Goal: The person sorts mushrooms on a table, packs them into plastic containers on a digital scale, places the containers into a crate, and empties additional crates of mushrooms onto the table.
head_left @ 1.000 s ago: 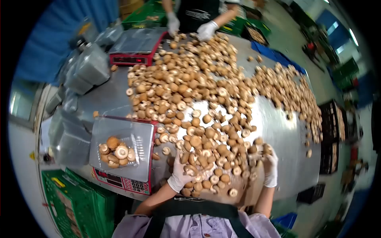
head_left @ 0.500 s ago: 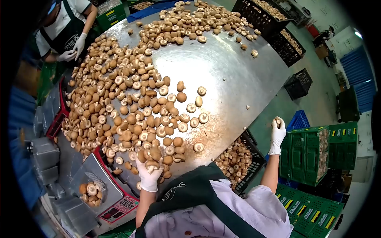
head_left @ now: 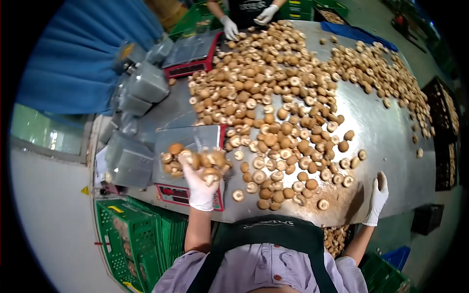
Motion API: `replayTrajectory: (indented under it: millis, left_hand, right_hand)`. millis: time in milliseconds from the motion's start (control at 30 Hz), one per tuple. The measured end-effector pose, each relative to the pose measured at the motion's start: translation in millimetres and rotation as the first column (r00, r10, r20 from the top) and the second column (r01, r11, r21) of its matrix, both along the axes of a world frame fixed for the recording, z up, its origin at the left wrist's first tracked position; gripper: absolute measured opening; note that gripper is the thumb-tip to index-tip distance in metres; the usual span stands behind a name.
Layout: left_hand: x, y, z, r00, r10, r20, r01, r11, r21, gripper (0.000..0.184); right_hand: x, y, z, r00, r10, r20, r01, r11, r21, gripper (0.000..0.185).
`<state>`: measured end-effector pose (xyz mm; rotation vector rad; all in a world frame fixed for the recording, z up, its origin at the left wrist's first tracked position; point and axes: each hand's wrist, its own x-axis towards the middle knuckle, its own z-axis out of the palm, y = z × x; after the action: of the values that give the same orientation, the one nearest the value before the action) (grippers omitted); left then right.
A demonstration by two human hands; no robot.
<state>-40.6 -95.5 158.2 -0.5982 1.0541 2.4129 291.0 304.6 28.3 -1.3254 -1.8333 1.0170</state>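
Note:
Over the near scale point(head_left: 163, 141), my left hand point(head_left: 199, 183) in a white glove holds several brown mushrooms point(head_left: 211, 166), some blurred by motion. Beside them, more mushrooms point(head_left: 173, 161) lie on the scale; the tray under them is largely hidden. My right hand point(head_left: 379, 195), also gloved, is raised above the table's right front part, thumb and fingers apart, with nothing visible between them. A wide heap of mushrooms point(head_left: 273, 88) spreads over the metal table point(head_left: 381, 122), and looser ones lie between my hands.
Across the table, a co-worker's gloved hands point(head_left: 265, 15) are at the heap's far edge. A second scale point(head_left: 190, 53) and clear plastic trays point(head_left: 146, 83) stand at left. Green crates point(head_left: 117, 234) are at lower left, black crates point(head_left: 445, 112) at right. Below the front edge is a mushroom crate point(head_left: 336, 239).
My left hand has moved from the heap to over the near scale, carrying mushrooms. My right hand has come back from beyond the table's edge; the small piece it held is gone. The view has turned.

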Motion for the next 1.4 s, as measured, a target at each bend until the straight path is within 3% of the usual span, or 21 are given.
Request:
replayTrajectory:
  millis: [33,100,167,200,233,300,333,367,467,633,733,767,833,900,967,1067,1133,1267,1400]
  left_hand:
    - [-7.2,-12.3,13.3,0.986,0.132,-0.101,-0.142,0.985,-0.102,0.069]
    - [-38.0,-74.4,-13.9,0.860,0.168,-0.482,-0.148,0.986,0.080,0.064]
    - [-48.7,-78.6,-2.1,0.648,0.367,-0.667,-0.556,0.827,-0.085,0.059]
    - [-55.7,-85.9,-4.0,0.569,0.352,-0.744,-0.677,0.714,-0.180,0.061]
    - [-64.8,-101.8,-15.2,0.485,0.288,-0.826,-0.728,0.656,-0.198,0.051]
    - [-79.0,-120.2,-39.1,0.456,-0.193,-0.869,-0.804,0.329,-0.496,0.044]
    - [-77.3,-117.1,-37.4,0.493,-0.545,-0.678,-0.793,0.039,-0.608,0.044]
    - [-75.1,-112.5,-36.5,0.539,-0.767,-0.347,-0.764,-0.271,-0.586,0.047]
    - [-80.5,-112.8,-31.4,0.561,-0.767,-0.310,-0.692,-0.230,-0.684,0.054]
    - [-83.3,-121.9,-30.8,0.542,-0.770,-0.335,-0.705,-0.201,-0.679,0.049]
    - [-91.2,-132.5,-32.8,0.564,-0.521,-0.641,-0.597,0.279,-0.752,0.047]
    - [-92.9,-133.4,-33.0,0.565,-0.512,-0.647,-0.603,0.279,-0.747,0.047]
    - [-99.2,-138.7,-35.7,0.661,-0.124,-0.740,-0.481,0.687,-0.545,0.053]
    - [-102.5,-146.7,-33.8,0.666,-0.063,-0.743,-0.486,0.719,-0.497,0.062]
    - [-97.8,-150.1,-21.1,0.766,-0.020,-0.643,-0.394,0.776,-0.493,0.071]
    - [-103.2,-171.7,-31.6,0.756,0.064,-0.651,-0.388,0.845,-0.368,0.071]
    - [-101.8,-182.7,-29.6,0.755,0.148,-0.639,-0.400,0.876,-0.269,0.067]
    - [-98.6,-212.8,-21.7,0.781,0.143,-0.608,-0.403,0.859,-0.316,0.062]
    - [-97.4,-230.4,-14.3,0.798,0.153,-0.583,-0.432,0.820,-0.376,0.057]
  right_hand:
    - [-22.6,-6.5,6.9,0.992,0.106,-0.063,-0.109,0.993,-0.039,0.036]
    - [-67.7,-29.9,32.9,0.972,0.226,-0.064,-0.231,0.969,-0.088,0.032]
    - [-94.0,-44.7,39.2,0.926,0.376,0.036,-0.374,0.926,-0.042,0.031]
    - [-104.7,-50.3,41.0,0.909,0.410,0.076,-0.409,0.912,-0.026,0.031]
    - [-113.4,-56.2,41.3,0.889,0.442,0.118,-0.444,0.896,-0.009,0.030]
    - [-126.7,-71.7,43.2,0.882,0.462,0.087,-0.459,0.887,-0.058,0.029]
    - [-130.1,-74.8,41.2,0.866,0.487,0.110,-0.484,0.873,-0.053,0.028]
    - [-131.2,-75.7,39.1,0.850,0.509,0.137,-0.508,0.860,-0.045,0.028]
    - [-135.0,-83.4,39.1,0.818,0.533,0.218,-0.543,0.840,-0.017,0.026]
    - [-138.2,-95.9,45.6,0.796,0.563,0.220,-0.574,0.819,-0.020,0.025]
    - [-140.5,-95.8,38.1,0.785,0.588,0.197,-0.595,0.803,-0.024,0.024]
    - [-142.3,-96.7,37.2,0.781,0.595,0.188,-0.602,0.798,-0.023,0.024]
    - [-148.2,-103.1,39.3,0.775,0.609,0.166,-0.616,0.788,-0.015,0.024]
    - [-158.7,-115.2,50.0,0.757,0.636,0.151,-0.634,0.770,-0.064,0.025]
    - [-171.8,-129.3,59.9,0.714,0.676,0.182,-0.684,0.729,-0.022,0.024]
    - [-197.0,-154.9,80.7,0.621,0.761,0.189,-0.771,0.636,-0.025,0.023]
    - [-215.2,-175.9,89.8,0.571,0.805,0.160,-0.820,0.568,0.068,0.024]
    - [-258.7,-228.0,128.1,0.429,0.898,0.096,-0.903,0.429,0.020,0.026]
    - [-310.6,-279.9,137.5,0.308,0.948,0.081,-0.942,0.292,0.164,0.030]
